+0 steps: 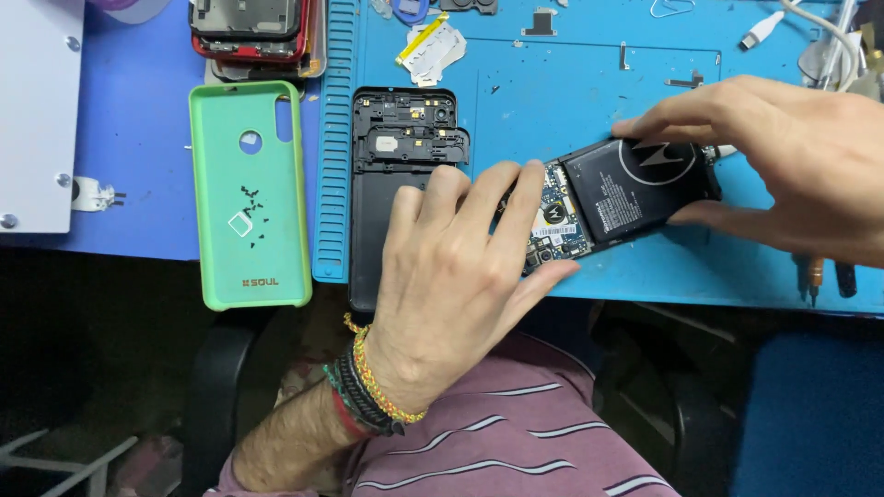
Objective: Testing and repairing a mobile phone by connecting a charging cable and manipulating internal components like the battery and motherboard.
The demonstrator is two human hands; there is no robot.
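Nearest the camera, over a striped maroon shirt point(516, 442), my left hand point(456, 276) reaches forward, corded bracelets point(373, 391) at the wrist. Its fingers are spread and pressed down on the near end of an opened phone point(608, 198), fingertips on the exposed circuit board point(552, 225); the thumb rests against the phone's lower edge. I see the phone lying tilted on the blue mat point(589, 101), its black battery point(640, 179) facing up. My right hand point(792, 175) comes in from the right and grips the phone's far end, fingers over the top edge, thumb under the lower edge, clamped on it. Just left of my left hand, a black back cover point(396, 175) lies inside-up, partly under my palm. Beside it, off the mat, a green case point(247, 193) lies open-side up with small black screws point(253, 207) scattered inside. Farther back sit a stack of phone frames point(253, 32), a razor blade point(433, 51) and a white plug point(760, 29). A white box point(37, 110) stands at far left.
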